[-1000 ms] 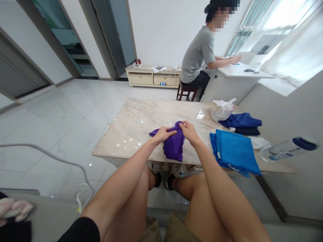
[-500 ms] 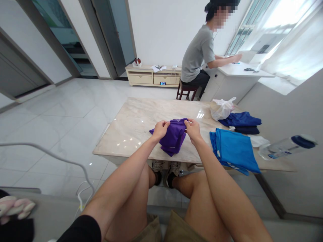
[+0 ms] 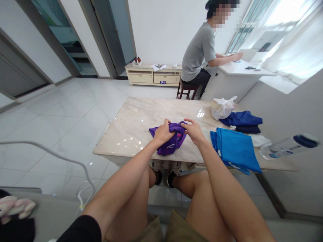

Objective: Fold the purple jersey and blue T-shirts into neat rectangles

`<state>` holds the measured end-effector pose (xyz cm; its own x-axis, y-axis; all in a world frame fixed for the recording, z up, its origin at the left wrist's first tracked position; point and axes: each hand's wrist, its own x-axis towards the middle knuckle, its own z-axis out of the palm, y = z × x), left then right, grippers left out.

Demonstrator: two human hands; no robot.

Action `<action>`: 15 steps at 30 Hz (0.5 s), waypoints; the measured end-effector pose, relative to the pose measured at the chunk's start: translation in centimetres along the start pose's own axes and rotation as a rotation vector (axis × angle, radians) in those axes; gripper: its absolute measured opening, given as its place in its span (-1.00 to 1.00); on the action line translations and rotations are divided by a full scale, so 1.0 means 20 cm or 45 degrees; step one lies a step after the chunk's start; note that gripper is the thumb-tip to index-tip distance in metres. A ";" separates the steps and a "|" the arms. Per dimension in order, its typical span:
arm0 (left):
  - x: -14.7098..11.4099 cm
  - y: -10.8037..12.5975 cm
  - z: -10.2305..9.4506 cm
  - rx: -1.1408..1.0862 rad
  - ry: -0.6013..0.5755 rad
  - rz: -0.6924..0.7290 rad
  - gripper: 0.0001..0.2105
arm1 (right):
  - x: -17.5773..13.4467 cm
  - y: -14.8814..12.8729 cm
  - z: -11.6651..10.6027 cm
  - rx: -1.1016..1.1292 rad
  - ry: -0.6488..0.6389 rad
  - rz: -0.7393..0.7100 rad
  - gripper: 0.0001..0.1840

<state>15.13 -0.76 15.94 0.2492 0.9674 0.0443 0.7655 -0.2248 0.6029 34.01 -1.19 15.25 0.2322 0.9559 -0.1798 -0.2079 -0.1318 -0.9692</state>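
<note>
A purple garment (image 3: 166, 148) lies bunched near the front edge of the marble-topped table, a white mark on its lower part and a bit of pink showing in a fold. My left hand (image 3: 163, 133) is closed on its upper left side, fingers wrapped over the fabric. At the upper right corner, my right hand (image 3: 193, 130) pinches the garment between thumb and fingertips. Part of the cloth is hidden beneath my left hand. To the right of it sits a folded bright blue garment (image 3: 236, 146), which neither hand touches.
The table (image 3: 141, 112) also bears a white plastic bag (image 3: 223, 108), dark blue folded clothes (image 3: 241, 119) and a clear bottle (image 3: 282, 148) with a blue cap. Beyond it, a person (image 3: 196, 53) sits on a stool (image 3: 188, 89) at a white desk (image 3: 242, 70).
My left hand has turned and closed further over the purple garment. The top edge, stretched between both hands before, has dropped and crumpled, and the white mark and pink inside now show.
</note>
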 end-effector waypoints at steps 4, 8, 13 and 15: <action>0.01 0.00 0.00 0.067 0.084 -0.039 -0.58 | 0.01 -0.01 -0.01 0.116 0.149 -0.114 -0.47; 0.01 0.01 -0.01 0.092 0.227 0.054 -0.61 | 0.03 -0.03 -0.01 0.190 0.183 -0.201 -0.67; 0.02 0.00 -0.04 0.092 0.371 0.046 -0.84 | 0.04 -0.05 -0.01 0.259 0.286 -0.289 -0.76; 0.03 -0.02 -0.06 0.046 0.360 -0.027 -0.88 | 0.05 -0.05 -0.02 0.282 0.340 -0.332 -0.76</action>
<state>14.17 0.10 16.72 0.0613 0.9649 0.2555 0.7909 -0.2031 0.5772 34.80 -0.21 16.06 0.5353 0.8446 0.0008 -0.3017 0.1921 -0.9338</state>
